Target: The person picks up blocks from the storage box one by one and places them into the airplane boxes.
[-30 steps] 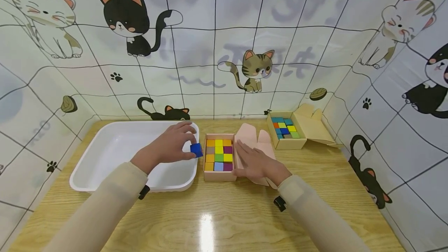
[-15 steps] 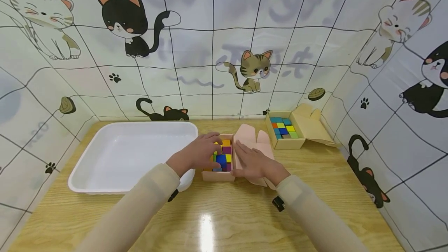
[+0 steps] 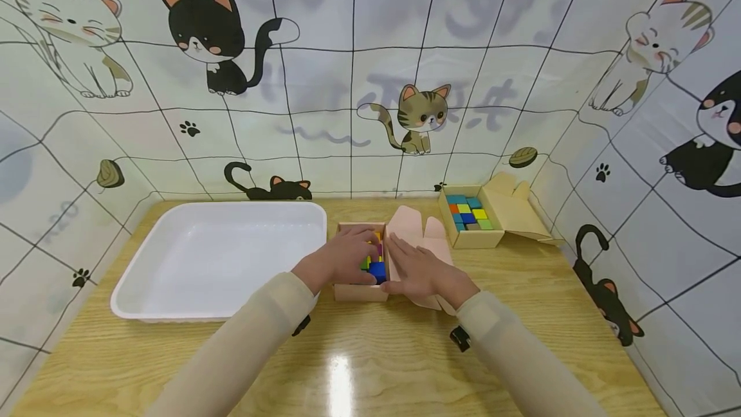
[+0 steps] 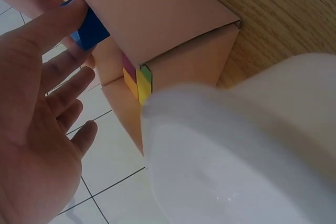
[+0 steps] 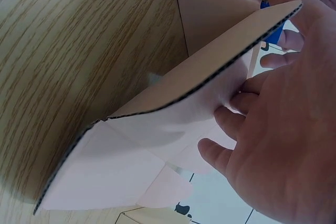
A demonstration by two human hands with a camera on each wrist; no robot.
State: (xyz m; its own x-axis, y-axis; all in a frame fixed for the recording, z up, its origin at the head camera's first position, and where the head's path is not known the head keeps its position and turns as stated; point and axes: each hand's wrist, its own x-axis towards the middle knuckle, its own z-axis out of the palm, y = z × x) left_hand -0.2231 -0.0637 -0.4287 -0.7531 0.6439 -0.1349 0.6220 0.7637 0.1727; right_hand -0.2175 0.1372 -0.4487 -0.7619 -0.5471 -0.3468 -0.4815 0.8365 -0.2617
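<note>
My left hand [image 3: 346, 256] pinches a blue cube [image 3: 377, 272] between thumb and fingers, over the near right corner of a small pink cardboard box [image 3: 360, 293]. In the left wrist view the blue cube [image 4: 93, 30] sits at the box rim, between the thumb and index finger. Coloured cubes fill part of the box, largely covered by the left hand in the head view. My right hand [image 3: 425, 272] rests on the box's opened lid [image 3: 408, 219], fingers extended, its thumb by the box's right edge. In the right wrist view the right fingers lie along the lid's inner face [image 5: 194, 108].
A white plastic tray [image 3: 214, 262] lies left of the pink box. Behind to the right stands a yellow cardboard box [image 3: 477, 240] of coloured cubes, its lid [image 3: 518, 214] folded open. A wood-grain table [image 3: 393, 365] bears everything; cat-patterned sheeting surrounds it.
My left hand has carried the blue cube rightward from above the tray's edge to the near right corner of the pink box. The right hand has stayed on the lid.
</note>
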